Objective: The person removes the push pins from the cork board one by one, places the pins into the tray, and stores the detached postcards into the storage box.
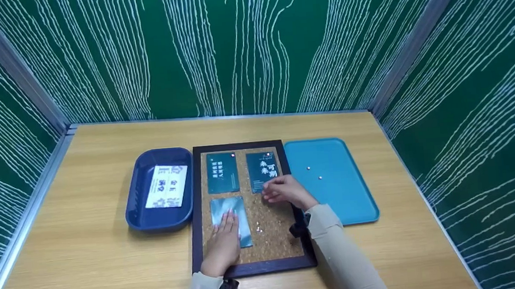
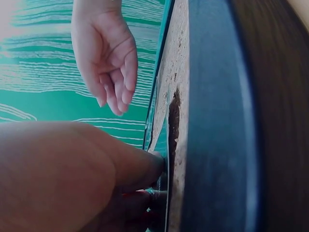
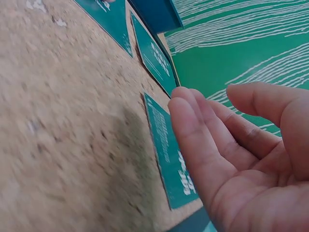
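On a dark-framed cork board (image 1: 274,246), my left hand (image 1: 224,243) rests with straight fingers on a shiny teal card (image 1: 244,226) at the lower left. In the left wrist view, part of this card's edge (image 2: 168,125) stands off the cork. My right hand (image 1: 285,192) hovers over the board by the lower edge of the upper-right green card (image 1: 255,174); its fingers are loosely bent with nothing between them, as the right wrist view shows. Another green card (image 1: 224,186) lies at the upper left. A small pin head (image 1: 233,155) shows at its top right corner.
Several small clear or white bits (image 1: 258,227) lie on the cork. Left of the board stands a dark blue tub (image 1: 141,215) with a white and purple printed card (image 1: 166,186) inside. A turquoise tray (image 1: 344,197) at the right holds two tiny round pieces (image 1: 320,177). Green walls (image 1: 250,48) enclose the table.
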Demonstrator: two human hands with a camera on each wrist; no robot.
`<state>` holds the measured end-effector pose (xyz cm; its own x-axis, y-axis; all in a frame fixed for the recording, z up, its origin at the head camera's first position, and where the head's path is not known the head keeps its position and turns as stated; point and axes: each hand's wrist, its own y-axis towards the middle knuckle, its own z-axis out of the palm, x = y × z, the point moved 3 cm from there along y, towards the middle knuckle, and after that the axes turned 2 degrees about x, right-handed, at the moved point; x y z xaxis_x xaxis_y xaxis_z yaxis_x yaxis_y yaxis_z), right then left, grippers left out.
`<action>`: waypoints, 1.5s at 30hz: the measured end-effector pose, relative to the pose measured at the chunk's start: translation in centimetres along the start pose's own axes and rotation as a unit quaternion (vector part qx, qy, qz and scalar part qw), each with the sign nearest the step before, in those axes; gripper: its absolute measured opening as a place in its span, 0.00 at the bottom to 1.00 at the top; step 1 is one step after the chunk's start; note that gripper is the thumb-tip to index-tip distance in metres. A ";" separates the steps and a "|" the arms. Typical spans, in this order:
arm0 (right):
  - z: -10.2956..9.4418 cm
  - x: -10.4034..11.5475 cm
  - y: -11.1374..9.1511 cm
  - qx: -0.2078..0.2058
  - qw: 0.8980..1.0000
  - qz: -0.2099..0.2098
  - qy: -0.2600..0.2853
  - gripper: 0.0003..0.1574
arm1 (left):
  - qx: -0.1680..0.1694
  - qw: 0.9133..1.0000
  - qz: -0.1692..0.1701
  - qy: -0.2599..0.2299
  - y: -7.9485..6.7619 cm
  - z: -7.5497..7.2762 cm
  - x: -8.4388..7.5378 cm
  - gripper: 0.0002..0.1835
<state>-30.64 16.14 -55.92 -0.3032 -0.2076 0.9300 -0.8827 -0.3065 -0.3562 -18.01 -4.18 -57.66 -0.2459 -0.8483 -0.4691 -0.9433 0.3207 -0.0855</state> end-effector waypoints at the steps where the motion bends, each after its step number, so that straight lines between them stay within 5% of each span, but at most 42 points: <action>1: 0.2 -0.1 0.0 0.002 1.000 0.002 0.000 0.17 | 0.000 1.000 0.000 0.001 0.0 0.0 0.0 0.27; 16: 2.7 -1.0 0.3 0.036 0.999 0.012 0.003 0.18 | 0.033 0.999 -0.014 0.002 0.5 -0.1 0.1 0.27; 45: 5.3 -2.5 -0.3 0.048 0.995 0.039 0.079 0.17 | 0.026 0.999 -0.019 0.001 0.3 0.0 0.1 0.27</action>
<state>-27.75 11.79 -58.60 -0.4291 -0.0877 0.8990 -0.8181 -0.3841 -0.4279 -18.36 -4.17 -57.75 -0.2096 -0.8610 -0.4635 -0.9391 0.3093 -0.1499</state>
